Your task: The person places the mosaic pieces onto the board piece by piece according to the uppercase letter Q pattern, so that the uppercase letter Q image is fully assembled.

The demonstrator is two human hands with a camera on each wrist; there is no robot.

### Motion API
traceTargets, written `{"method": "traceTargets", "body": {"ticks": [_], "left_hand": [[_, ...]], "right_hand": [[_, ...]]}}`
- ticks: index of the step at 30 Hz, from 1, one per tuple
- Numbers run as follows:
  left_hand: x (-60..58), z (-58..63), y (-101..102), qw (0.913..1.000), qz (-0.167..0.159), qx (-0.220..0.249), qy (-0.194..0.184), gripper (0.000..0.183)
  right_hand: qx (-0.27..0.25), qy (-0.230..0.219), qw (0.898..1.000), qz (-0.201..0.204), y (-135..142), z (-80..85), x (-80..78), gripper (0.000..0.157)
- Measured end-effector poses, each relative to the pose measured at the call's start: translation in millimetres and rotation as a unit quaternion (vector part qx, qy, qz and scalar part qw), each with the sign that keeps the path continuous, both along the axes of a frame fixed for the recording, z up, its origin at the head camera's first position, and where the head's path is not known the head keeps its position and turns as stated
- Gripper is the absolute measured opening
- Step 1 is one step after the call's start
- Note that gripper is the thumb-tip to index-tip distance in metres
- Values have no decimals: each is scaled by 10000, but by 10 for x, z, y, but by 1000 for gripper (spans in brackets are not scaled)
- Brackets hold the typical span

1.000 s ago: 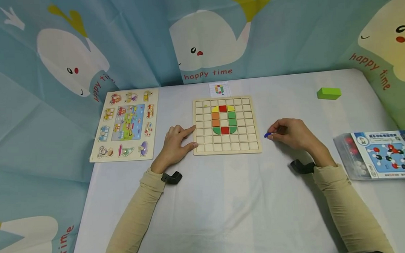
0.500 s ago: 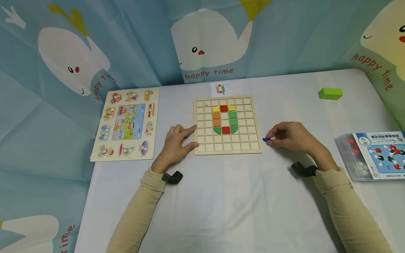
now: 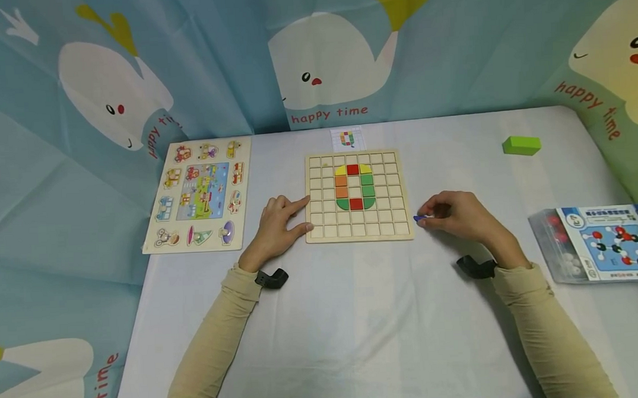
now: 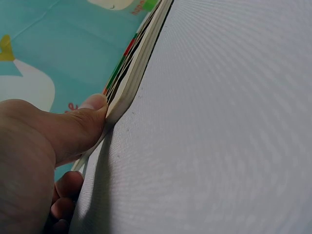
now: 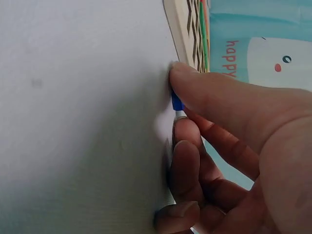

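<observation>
A wooden grid board [image 3: 320, 220] lies mid-table. Red, yellow, orange and green tiles form a ring in its cells. My left hand [image 3: 276, 227] rests at the board's left edge, thumb and index finger spread apart and touching the rim; the left wrist view shows the thumb [image 4: 80, 129] against the board's side. Just right of the board, my right hand [image 3: 459, 215] pinches a small blue piece [image 3: 418, 218] between thumb and fingers, close to the tabletop. In the right wrist view the blue piece [image 5: 177, 101] is partly covered by the thumb, so its full shape is hidden.
Behind the board lies a small pattern card [image 3: 347, 139]. A vehicle peg puzzle [image 3: 193, 195] lies to the left. At the right are a green block [image 3: 521, 145] and a clear box with a molecule-model picture [image 3: 599, 244]. A printed curtain [image 3: 426, 81] hangs behind the table.
My right hand has come slightly nearer the table's front edge and left with the blue piece, which has turned a little. The left hand has stayed at the board's edge.
</observation>
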State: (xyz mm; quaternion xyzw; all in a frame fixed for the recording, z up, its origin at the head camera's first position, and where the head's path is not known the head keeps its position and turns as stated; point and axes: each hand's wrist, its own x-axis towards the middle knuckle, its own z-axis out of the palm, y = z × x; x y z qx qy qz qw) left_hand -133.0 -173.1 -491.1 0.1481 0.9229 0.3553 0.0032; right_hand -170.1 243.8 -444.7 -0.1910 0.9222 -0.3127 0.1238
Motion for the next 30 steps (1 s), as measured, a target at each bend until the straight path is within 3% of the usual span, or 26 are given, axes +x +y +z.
{"method": "traceTargets", "body": {"ticks": [6, 12, 19, 30], "left_hand": [[-11, -5, -5, 10000, 8, -17, 14, 66], [-16, 4, -13, 10000, 7, 3, 16, 66], [-8, 3, -21, 10000, 24, -17, -56, 65], [-5, -3, -12, 10000, -22, 41, 6, 66]], "right_hand": [[174, -71, 9996, 205, -44, 3, -13, 11], [327, -100, 9993, 159, -59, 11, -23, 16], [-20, -80, 10000, 19, -116, 9, -18, 20], [-278, -2, 9993, 269, -418, 66, -55, 15]]}}
